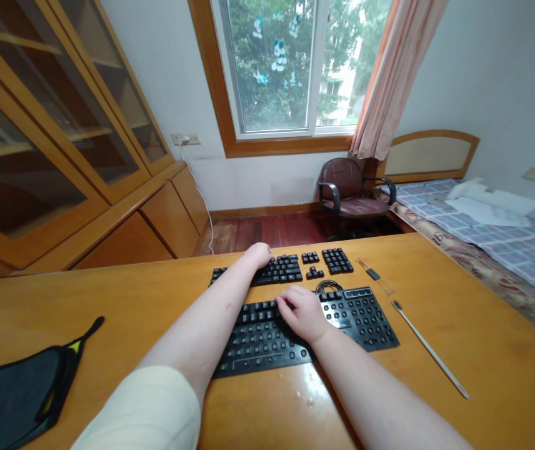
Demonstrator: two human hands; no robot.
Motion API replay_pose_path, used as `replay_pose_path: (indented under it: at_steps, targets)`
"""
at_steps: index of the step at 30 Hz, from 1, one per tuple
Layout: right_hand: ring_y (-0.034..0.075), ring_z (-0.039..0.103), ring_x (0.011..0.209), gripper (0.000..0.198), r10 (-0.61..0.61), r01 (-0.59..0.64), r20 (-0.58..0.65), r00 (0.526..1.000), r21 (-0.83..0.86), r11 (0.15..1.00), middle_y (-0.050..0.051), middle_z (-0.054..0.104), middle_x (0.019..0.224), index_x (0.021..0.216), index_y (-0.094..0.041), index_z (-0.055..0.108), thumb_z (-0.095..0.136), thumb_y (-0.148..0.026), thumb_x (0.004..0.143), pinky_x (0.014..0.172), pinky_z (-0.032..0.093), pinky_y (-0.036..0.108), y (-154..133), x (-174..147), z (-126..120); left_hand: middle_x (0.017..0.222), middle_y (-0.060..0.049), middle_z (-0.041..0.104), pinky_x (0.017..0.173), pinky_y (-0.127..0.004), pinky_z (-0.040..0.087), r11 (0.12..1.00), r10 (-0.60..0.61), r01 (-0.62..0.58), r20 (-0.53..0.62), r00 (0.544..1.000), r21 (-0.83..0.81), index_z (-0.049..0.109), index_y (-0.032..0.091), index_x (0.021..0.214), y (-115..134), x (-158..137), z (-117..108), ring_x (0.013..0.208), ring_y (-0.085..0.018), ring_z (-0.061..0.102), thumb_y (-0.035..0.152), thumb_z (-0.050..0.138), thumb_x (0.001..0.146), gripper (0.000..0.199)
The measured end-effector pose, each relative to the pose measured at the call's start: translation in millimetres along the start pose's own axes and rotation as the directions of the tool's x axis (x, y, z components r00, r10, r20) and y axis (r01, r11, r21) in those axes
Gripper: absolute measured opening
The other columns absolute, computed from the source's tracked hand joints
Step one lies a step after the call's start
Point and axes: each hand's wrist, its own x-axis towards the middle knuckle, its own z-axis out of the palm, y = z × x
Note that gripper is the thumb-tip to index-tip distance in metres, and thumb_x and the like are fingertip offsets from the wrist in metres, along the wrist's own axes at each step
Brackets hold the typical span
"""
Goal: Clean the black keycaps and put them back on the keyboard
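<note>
A black keyboard base point(267, 340) lies on the desk in front of me, most of its keys stripped to bare switches; a row of keycaps remains along its upper edge. My right hand point(302, 310) rests over the upper middle of this base, thumb and fingers curled together at the keycaps; whatever they grip is hidden. Farther back, my left hand point(259, 254) reaches to the sorted loose keycaps point(284, 269), with its fingers bent down and their tips mostly out of sight. Smaller groups, a number-pad block of keycaps point(337, 260) and arrow keycaps point(315, 273), lie to the right.
A wire keycap puller point(373, 274) and a thin brush point(431, 350) lie on the right side of the desk point(492, 331). At the left is a dark zip pouch point(19, 394). Behind the keyboard base sits its coiled cable point(328, 285). An armchair point(349, 187) stands beyond the desk.
</note>
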Motion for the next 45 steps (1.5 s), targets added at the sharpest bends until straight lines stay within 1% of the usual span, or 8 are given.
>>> replay_pose_path:
  at_steps: [7, 12, 16, 19, 28, 31, 35, 45]
  targets:
    - [0.015, 0.057, 0.069, 0.020, 0.036, -0.035, -0.026, 0.999, 0.030, 0.999, 0.003, 0.061, 0.071, 0.076, -0.020, 0.062, 0.046, -0.024, 0.086, 0.066, 0.043, 0.025, -1, 0, -2, 0.087, -0.010, 0.070, 0.080, -0.030, 0.046, 0.959, -0.088, 0.027, -0.205, 0.975, -0.283, 0.064, 0.015, 0.079, -18, -17, -15, 0.088, -0.021, 0.063, 0.027, 0.053, 0.077, 0.016]
    - [0.015, 0.058, 0.071, 0.019, 0.045, -0.044, -0.052, 0.998, 0.023, 0.999, 0.004, 0.063, 0.074, 0.081, -0.020, 0.063, 0.046, -0.022, 0.086, 0.068, 0.044, 0.026, 0, 0, -2, 0.085, -0.006, 0.069, 0.074, -0.026, 0.049, 0.842, -0.081, -0.096, -0.300, 0.951, -0.531, 0.053, 0.016, 0.090, -29, -86, -15, 0.081, -0.015, 0.065, 0.032, 0.039, 0.086, 0.022]
    - [0.016, 0.059, 0.073, 0.019, 0.046, -0.050, -0.089, 0.995, -0.040, 0.998, 0.005, 0.064, 0.076, 0.080, -0.019, 0.063, 0.045, -0.021, 0.085, 0.070, 0.044, 0.027, 2, -1, 2, 0.077, -0.001, 0.064, 0.065, -0.025, 0.050, 0.414, -0.227, -0.163, -0.274, 0.934, -0.896, 0.049, 0.017, 0.080, -28, -157, 7, 0.062, -0.011, 0.061, 0.044, 0.053, 0.076, 0.027]
    - [0.017, 0.059, 0.075, 0.019, 0.050, -0.060, -0.103, 0.993, -0.101, 0.993, 0.005, 0.064, 0.078, 0.085, -0.018, 0.064, 0.045, -0.021, 0.086, 0.072, 0.043, 0.028, 1, 1, 3, 0.075, 0.000, 0.062, 0.062, -0.024, 0.048, 0.238, -0.285, -0.145, -0.212, 0.935, -0.960, 0.049, 0.018, 0.083, -17, -193, 28, 0.057, -0.009, 0.057, 0.046, 0.055, 0.074, 0.030]
    - [0.020, 0.060, 0.072, 0.019, 0.233, -0.179, 0.130, 0.964, -0.334, 0.925, 0.005, 0.067, 0.080, 0.082, -0.022, 0.067, 0.071, -0.033, 0.067, 0.064, 0.043, 0.029, 2, -4, -38, 0.086, -0.004, 0.062, 0.076, -0.031, 0.045, 0.738, 0.123, -0.342, -0.382, 0.916, -0.581, 0.058, 0.022, 0.092, 2, -221, 52, 0.081, -0.018, 0.058, 0.029, 0.048, 0.082, 0.016]
    - [0.021, 0.061, 0.074, 0.018, 0.286, -0.212, 0.157, 0.945, -0.369, 0.905, 0.006, 0.066, 0.080, 0.081, -0.021, 0.067, 0.072, -0.020, 0.064, 0.065, 0.043, 0.030, 8, -28, -46, 0.092, -0.004, 0.063, 0.076, -0.030, 0.046, 0.731, 0.140, -0.370, -0.405, 0.904, -0.573, 0.058, 0.023, 0.099, 2, -219, 54, 0.081, -0.018, 0.059, 0.028, 0.046, 0.084, 0.020]
    - [0.021, 0.061, 0.075, 0.010, 0.313, -0.325, -0.089, 0.946, -0.306, 0.895, 0.007, 0.066, 0.081, 0.082, -0.020, 0.066, 0.057, -0.022, 0.079, 0.069, 0.044, 0.031, 5, -49, -46, 0.096, -0.004, 0.065, 0.078, -0.030, 0.046, 0.677, 0.168, -0.402, -0.402, 0.900, -0.616, 0.061, 0.024, 0.097, 2, -216, 56, 0.082, -0.018, 0.061, 0.028, 0.043, 0.086, 0.022]
    - [0.019, 0.058, 0.062, 0.029, 0.522, -0.479, -0.216, 0.825, 0.224, 0.849, 0.005, 0.064, 0.069, 0.079, -0.018, 0.061, 0.050, -0.044, 0.082, 0.059, 0.044, 0.029, -20, -48, -27, 0.084, -0.004, 0.063, 0.072, -0.027, 0.047, 0.589, 0.088, -0.359, -0.385, 0.919, -0.724, 0.060, 0.020, 0.093, 7, -213, 56, 0.077, -0.016, 0.060, 0.034, 0.044, 0.086, 0.022]
